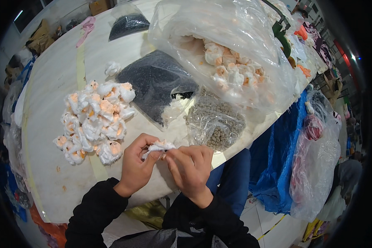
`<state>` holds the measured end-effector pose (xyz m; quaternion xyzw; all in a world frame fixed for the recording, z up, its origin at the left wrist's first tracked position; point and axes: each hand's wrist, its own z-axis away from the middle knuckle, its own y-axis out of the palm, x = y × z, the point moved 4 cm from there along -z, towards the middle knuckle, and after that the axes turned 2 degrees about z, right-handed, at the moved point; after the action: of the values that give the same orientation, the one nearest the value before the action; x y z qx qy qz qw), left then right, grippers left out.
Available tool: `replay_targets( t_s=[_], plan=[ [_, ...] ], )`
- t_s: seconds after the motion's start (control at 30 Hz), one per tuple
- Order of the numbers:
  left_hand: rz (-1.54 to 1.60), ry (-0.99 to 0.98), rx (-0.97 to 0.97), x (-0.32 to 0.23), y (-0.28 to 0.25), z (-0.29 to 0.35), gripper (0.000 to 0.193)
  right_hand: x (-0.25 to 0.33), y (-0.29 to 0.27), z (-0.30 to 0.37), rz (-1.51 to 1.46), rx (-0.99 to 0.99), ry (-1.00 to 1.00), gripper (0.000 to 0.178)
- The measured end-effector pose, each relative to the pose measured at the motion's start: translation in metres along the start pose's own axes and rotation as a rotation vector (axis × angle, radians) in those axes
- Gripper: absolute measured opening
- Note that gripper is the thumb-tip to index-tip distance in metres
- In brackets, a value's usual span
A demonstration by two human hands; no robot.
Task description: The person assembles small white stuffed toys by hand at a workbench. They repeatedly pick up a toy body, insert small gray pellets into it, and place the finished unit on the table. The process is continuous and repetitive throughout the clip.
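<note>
Near the table's front edge, a small fluffy white and peach plush piece is held between both hands. My left hand is closed round its left side, thumb and fingers pinching the fabric. From the other side my right hand pinches at its right edge; whatever small part is between those fingertips is hidden. A heap of similar white and peach plush pieces lies to the left. Just beyond my right hand is a clear bag of small grey-brown round parts. Behind it sits an opened bag of tiny black pieces.
A large clear plastic bag with more plush pieces fills the far right of the table. A second black-filled bag and a pink ribbon strip lie at the back. A green metal clamp-like tool stands far right, above blue sheeting.
</note>
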<state>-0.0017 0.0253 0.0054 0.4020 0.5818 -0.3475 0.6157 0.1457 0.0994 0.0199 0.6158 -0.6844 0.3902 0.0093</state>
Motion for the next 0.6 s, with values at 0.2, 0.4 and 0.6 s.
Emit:
replay_targets(
  t_s=[0.2,0.4,0.6],
  plan=[
    [-0.002,-0.017,0.037,-0.0003,0.0025,0.0011,0.013,-0.0047,0.0033,-0.001,-0.031,0.013,0.029,0.026],
    [0.07,-0.046,0.008,0.0033,-0.0002,-0.0004,0.018,-0.0077,-0.0001,-0.0011,-0.116,-0.005,0.076,0.022],
    [0.232,-0.184,0.007,0.0074,-0.0034,-0.0009,0.02,-0.009,0.0022,-0.002,-0.119,0.025,0.094,0.021]
  ],
)
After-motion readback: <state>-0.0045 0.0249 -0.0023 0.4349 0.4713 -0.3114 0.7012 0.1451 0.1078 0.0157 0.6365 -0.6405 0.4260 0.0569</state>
